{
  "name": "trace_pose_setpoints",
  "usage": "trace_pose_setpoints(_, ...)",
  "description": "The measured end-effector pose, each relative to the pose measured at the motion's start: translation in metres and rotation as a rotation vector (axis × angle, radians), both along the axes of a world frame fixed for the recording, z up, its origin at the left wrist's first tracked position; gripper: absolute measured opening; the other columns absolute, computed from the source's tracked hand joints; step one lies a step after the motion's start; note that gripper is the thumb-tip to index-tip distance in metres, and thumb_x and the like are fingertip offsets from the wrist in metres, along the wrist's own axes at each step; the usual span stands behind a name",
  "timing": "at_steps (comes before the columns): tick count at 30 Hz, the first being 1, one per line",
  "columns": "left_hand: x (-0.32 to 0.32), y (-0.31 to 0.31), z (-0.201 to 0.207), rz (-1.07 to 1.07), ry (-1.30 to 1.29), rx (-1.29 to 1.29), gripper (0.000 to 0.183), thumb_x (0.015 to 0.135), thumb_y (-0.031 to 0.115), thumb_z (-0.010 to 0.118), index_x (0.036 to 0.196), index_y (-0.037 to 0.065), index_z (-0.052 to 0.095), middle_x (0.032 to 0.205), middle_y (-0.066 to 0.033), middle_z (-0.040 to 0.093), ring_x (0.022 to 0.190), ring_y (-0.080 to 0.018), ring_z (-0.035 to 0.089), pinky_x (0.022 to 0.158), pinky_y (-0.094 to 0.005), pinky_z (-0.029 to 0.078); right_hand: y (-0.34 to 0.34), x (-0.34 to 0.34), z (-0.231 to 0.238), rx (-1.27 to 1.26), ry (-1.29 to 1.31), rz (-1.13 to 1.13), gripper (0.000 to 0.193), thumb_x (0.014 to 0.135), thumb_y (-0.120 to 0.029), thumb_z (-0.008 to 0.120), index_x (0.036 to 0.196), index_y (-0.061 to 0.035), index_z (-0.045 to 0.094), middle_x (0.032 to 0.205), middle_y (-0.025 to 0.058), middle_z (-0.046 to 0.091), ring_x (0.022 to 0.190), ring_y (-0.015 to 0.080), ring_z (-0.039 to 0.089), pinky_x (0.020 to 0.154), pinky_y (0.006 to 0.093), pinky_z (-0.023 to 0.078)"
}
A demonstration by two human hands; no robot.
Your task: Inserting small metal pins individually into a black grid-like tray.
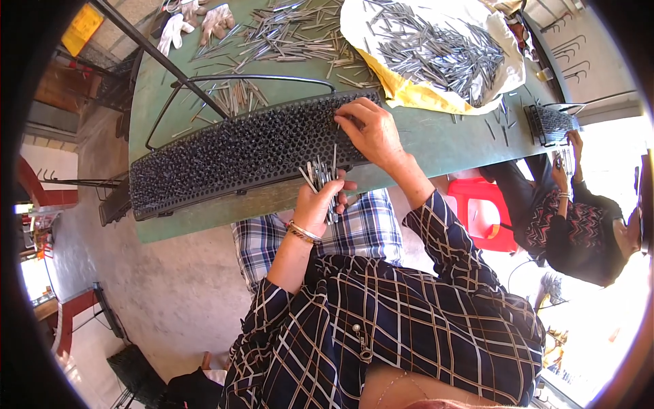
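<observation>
A bundle of thin metal strips (320, 176) stands up out of my left hand (319, 203), which is closed around it just in front of the rack. The long black perforated rack (231, 153) lies across the table, with dark round pieces filling many holes on its left and middle. Over its right end, my right hand (371, 133) is pinched, thumb against forefinger. Whatever sits between those fingertips is too small to make out. One strip rises higher than the others, below the right fingertips.
Loose strips (293, 44) cover the green table's (429, 146) far side, by work gloves (218, 24). A white and yellow sack (402, 95) bears a heap of strips. At the right, a co-worker (579, 225) handles another rack (552, 123) near a red stool (477, 208).
</observation>
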State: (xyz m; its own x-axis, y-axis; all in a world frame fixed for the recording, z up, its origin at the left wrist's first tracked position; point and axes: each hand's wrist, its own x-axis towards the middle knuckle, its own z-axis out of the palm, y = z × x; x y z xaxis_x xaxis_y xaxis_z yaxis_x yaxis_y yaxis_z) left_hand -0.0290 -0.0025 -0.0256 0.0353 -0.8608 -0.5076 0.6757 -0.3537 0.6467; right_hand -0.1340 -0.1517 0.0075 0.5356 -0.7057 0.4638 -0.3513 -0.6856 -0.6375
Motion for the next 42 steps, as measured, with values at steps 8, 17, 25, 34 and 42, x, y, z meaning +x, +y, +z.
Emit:
trace_pose_setpoints(8,-0.003,0.001,0.005,-0.027,-0.053,-0.008,0.019,0.087,0.012,0.058,0.102,0.000,0.058,0.086,-0.0139,0.067,0.060,-0.0089,0.055,0.048,-0.0233,0.045,0.000,0.000,0.008,-0.048,-0.016,-0.007,0.010,0.081,-0.007,0.065,0.089,-0.0015,0.064,0.085,0.0110,0.062,0.076,0.0303,0.062,0.068,0.0355,0.050)
trace_pose_setpoints(17,-0.003,0.001,0.006,-0.007,-0.051,-0.020,0.019,0.088,0.014,0.058,0.101,0.001,0.058,0.086,-0.0140,0.067,0.060,-0.0088,0.055,0.048,-0.0232,0.044,-0.002,-0.001,0.009,-0.128,0.080,0.069,0.009,0.079,-0.007,0.066,0.088,-0.0029,0.064,0.084,0.0109,0.062,0.076,0.0303,0.062,0.067,0.0368,0.050)
trace_pose_setpoints(25,-0.003,0.002,0.007,-0.020,-0.035,-0.011,0.018,0.087,0.012,0.058,0.101,0.001,0.059,0.086,-0.0134,0.067,0.060,-0.0084,0.055,0.048,-0.0229,0.044,-0.001,0.002,0.013,-0.262,0.111,0.103,0.010,0.078,-0.006,0.067,0.087,-0.0037,0.065,0.082,0.0105,0.061,0.074,0.0305,0.062,0.066,0.0373,0.050)
trace_pose_setpoints(34,-0.003,0.001,0.007,-0.046,0.000,-0.027,0.018,0.087,0.011,0.058,0.101,0.000,0.059,0.086,-0.0125,0.066,0.059,-0.0077,0.054,0.048,-0.0222,0.044,0.000,-0.005,0.012,-0.113,0.126,0.111,0.015,0.079,-0.011,0.068,0.093,-0.0044,0.068,0.081,0.0103,0.062,0.068,0.0267,0.062,0.063,0.0352,0.051)
trace_pose_setpoints(42,-0.005,-0.002,0.017,-0.039,0.012,-0.087,0.018,0.087,0.010,0.058,0.102,0.000,0.059,0.088,-0.0128,0.066,0.063,-0.0074,0.053,0.049,-0.0212,0.043,0.020,-0.026,0.017,0.758,-0.011,0.151,0.019,0.087,-0.015,0.066,0.096,0.0009,0.068,0.080,0.0041,0.068,0.063,0.0063,0.056,0.055,0.0210,0.046)
